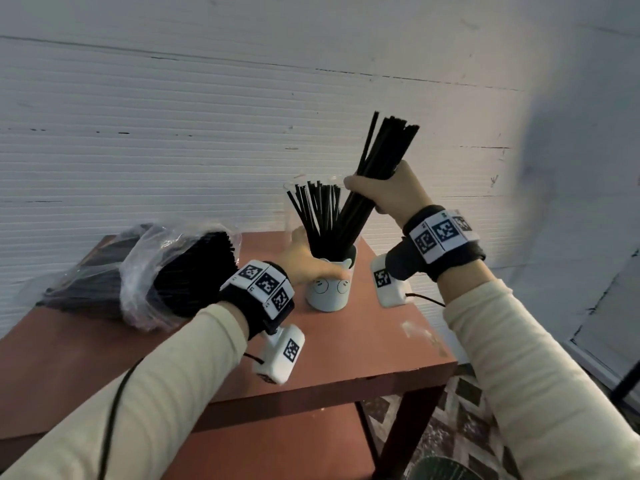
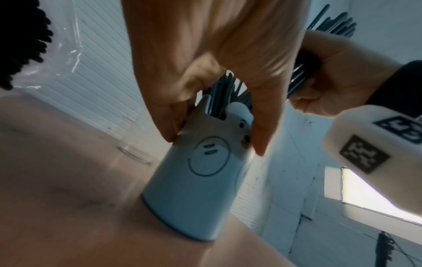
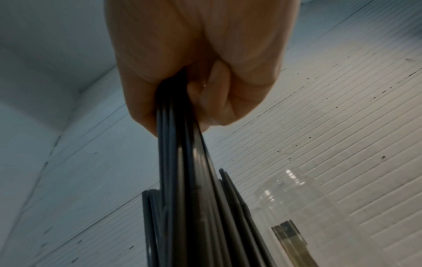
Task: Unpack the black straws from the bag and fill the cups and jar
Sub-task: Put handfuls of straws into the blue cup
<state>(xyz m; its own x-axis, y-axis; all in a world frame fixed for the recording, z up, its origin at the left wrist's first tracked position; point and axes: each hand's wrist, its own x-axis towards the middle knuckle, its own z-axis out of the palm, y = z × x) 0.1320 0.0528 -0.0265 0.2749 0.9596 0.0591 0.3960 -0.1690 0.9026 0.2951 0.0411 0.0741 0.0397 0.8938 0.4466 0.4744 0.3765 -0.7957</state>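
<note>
Both hands work at the pale cup on the red-brown tabletop. Nearer, the left hand grips the cup near its rim, fingers on one side and thumb on the other. Just beyond, the right hand is closed round a bundle of black straws, tilted, its lower ends down in the cup among the straws fanned out there. Behind the cup stands a clear jar; how much it holds is unclear. Out past the left hand's wrist lies the clear plastic bag, full of straws, on its side.
</note>
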